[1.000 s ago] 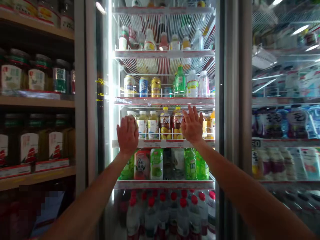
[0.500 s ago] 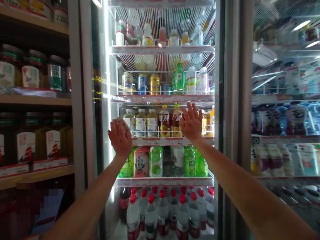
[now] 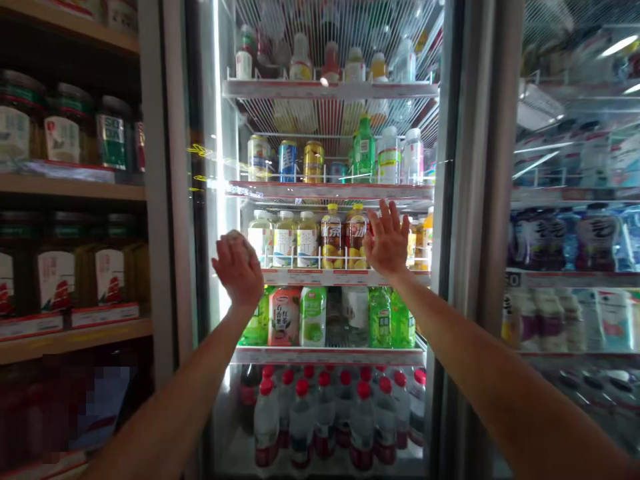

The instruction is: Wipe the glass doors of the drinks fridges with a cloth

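Observation:
My left hand (image 3: 237,269) is raised before the left side of a lit drinks fridge, its fingers closed over a crumpled pale cloth (image 3: 239,241). Only the cloth's upper edge shows above the fingers. My right hand (image 3: 388,239) is up at about the same height on the right, palm forward and fingers spread, holding nothing. Behind it are yellow-capped tea bottles (image 3: 357,237), partly covered by the hand. Both hands appear to be at the glass door, whose reflections (image 3: 240,190) show; actual contact I cannot make out.
Inside, cans (image 3: 287,161), green cartons or bottles (image 3: 313,317) and red-capped bottles (image 3: 302,423) stand on shelves. To the left, a wooden shelf (image 3: 75,190) carries jars (image 3: 63,137). A metal door frame (image 3: 480,220) separates another fridge with bottles (image 3: 599,237) on the right.
The view has shifted slightly, so the shelves sit a little higher in the picture. Both hands keep nearly the same places and the same grip and spread.

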Tool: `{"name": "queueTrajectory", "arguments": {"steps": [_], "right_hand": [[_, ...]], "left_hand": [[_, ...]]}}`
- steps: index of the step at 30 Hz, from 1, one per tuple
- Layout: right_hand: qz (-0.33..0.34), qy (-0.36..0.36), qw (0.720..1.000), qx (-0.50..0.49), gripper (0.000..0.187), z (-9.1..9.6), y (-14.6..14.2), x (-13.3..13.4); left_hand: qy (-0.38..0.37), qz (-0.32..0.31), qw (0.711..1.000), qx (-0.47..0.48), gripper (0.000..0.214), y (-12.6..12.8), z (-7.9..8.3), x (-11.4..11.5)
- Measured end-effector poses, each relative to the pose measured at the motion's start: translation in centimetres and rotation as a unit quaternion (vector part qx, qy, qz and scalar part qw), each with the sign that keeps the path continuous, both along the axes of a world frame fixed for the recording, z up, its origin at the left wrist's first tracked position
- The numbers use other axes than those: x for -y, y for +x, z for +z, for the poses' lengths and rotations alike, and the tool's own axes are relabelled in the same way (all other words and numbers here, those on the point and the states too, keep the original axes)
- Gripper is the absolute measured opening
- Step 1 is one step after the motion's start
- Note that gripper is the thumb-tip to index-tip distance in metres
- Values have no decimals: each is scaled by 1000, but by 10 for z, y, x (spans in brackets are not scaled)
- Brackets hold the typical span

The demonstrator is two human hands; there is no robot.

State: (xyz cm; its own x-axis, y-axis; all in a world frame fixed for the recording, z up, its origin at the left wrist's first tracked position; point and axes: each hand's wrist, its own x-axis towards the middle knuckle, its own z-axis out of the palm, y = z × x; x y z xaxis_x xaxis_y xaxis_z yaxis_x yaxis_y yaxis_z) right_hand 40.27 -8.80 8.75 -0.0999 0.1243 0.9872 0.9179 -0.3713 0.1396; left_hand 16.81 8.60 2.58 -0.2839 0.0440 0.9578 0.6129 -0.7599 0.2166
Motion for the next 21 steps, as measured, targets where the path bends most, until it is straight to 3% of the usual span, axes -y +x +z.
{"name": "queueTrajectory", "arguments": {"steps": [4, 7, 9, 12, 15, 17, 21], "right_hand": [[4, -3, 1000, 2, 51, 0, 1, 0], [-6, -10, 1000, 1, 51, 0, 2, 1], [-11, -9, 1000, 0, 50, 0, 1, 1], [-14, -3, 1000, 1, 50, 0, 0, 0], [-9, 0, 1000, 2, 51, 0, -1, 0], [-5, 1, 1000, 4, 50, 0, 0, 0], [8, 4, 1000, 10, 50, -1, 2, 0]], "left_hand": [[108, -31, 976, -186, 42, 41, -4, 30], [139, -42, 949, -279, 40, 44, -1, 33], [100, -34, 965, -241, 42, 25, 5, 22], [-2, -6, 997, -75, 48, -1, 15, 2], [-4, 2, 1000, -31, 47, 6, 17, 5], [64, -8, 992, -113, 44, 30, 12, 20], [178, -28, 934, -308, 41, 64, 3, 45]]}}
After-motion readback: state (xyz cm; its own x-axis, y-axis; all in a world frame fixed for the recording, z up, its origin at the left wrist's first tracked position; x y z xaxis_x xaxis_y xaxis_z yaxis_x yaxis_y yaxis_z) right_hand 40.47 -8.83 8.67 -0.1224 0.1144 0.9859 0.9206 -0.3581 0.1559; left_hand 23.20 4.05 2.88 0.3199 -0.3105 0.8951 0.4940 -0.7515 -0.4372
